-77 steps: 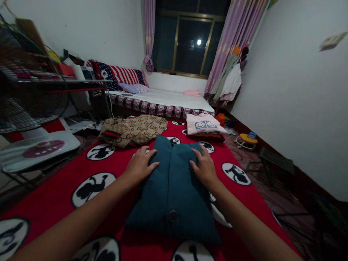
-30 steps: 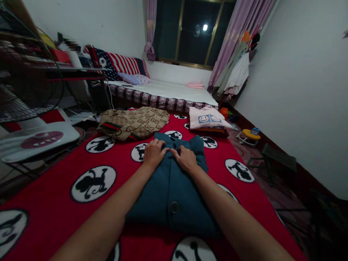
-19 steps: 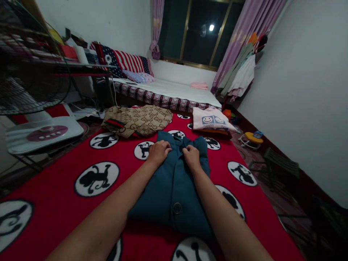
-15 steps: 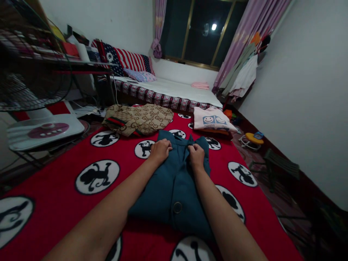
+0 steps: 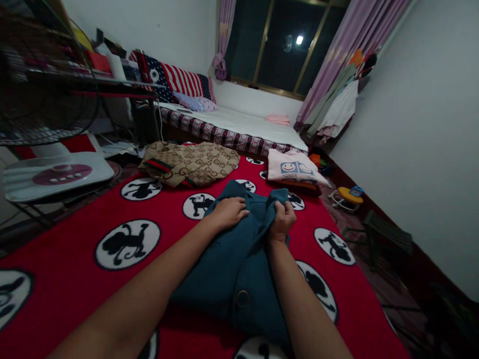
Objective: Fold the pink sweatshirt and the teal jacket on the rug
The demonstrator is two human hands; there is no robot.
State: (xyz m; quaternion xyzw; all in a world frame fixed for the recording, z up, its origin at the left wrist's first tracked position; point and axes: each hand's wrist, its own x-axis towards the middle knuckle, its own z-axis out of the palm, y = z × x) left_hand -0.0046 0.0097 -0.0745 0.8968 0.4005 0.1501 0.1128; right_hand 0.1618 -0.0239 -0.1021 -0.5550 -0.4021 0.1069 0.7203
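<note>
A dark teal jacket (image 5: 220,269) lies folded in front of me, with one large round button (image 5: 242,298) near its lower edge. My left hand (image 5: 229,212) rests on the upper left part of the jacket, its fingers stretched over the cloth. At the upper right, my right hand (image 5: 282,219) is closed on the jacket's lapel and holds it slightly raised. Under the jacket spreads a red blanket (image 5: 75,289) with black monkey figures in white circles.
Beyond the jacket lie a brown patterned garment (image 5: 194,162) and a folded pink top (image 5: 295,167). A fan (image 5: 56,169) stands at left, beside a cluttered desk. At right are a yellow stool (image 5: 348,194) and a dark folding stool (image 5: 387,232). Another bed (image 5: 239,122) is under the window.
My right hand has moved right and pulled the lapel outward. My left hand has shifted slightly right and down, its fingers now flatter on the jacket.
</note>
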